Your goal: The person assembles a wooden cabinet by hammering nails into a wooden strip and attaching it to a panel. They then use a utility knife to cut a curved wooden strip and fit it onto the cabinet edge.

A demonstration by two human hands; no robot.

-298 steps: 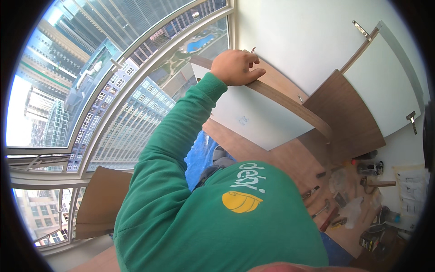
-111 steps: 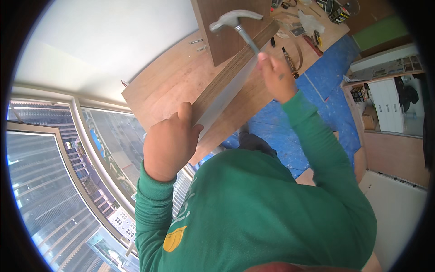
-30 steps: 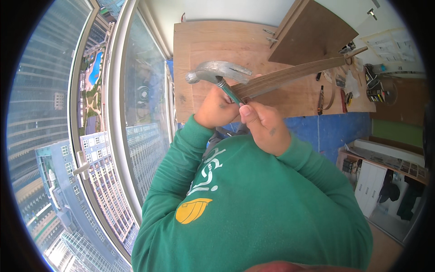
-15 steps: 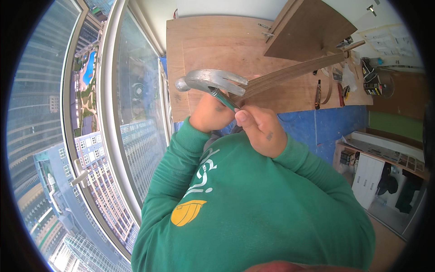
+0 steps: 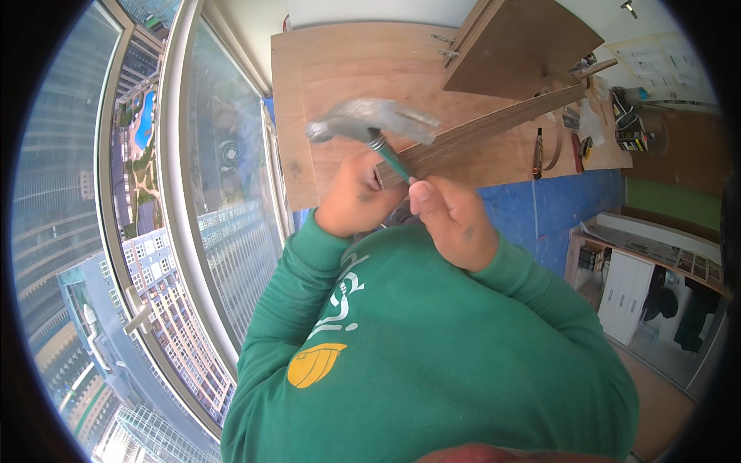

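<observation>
A claw hammer (image 5: 394,160) with a silver head and a green handle is gripped in my right hand (image 5: 455,224). Its head is smeared by motion and hangs above my left hand, claw pointing right. My left hand (image 5: 353,197) is closed around the near end of a long brown wooden strip (image 5: 494,126); most of its fingers are hidden behind the strip and the hammer. From that hand the strip slants up to the right, over the wooden worktable (image 5: 347,65).
A brown panel (image 5: 525,54) stands at the table's back, beside metal hinges (image 5: 445,54). Cutters or pliers (image 5: 538,154) and other tools lie at the right. Blue sheeting (image 5: 525,208) covers the table's front. A tall window (image 5: 224,147) runs along my left, and a white cabinet (image 5: 625,297) stands lower right.
The hammer head has tilted and shifted slightly to the right, its claw now blurred. My hands have drawn a little apart, showing more of the strip's near end.
</observation>
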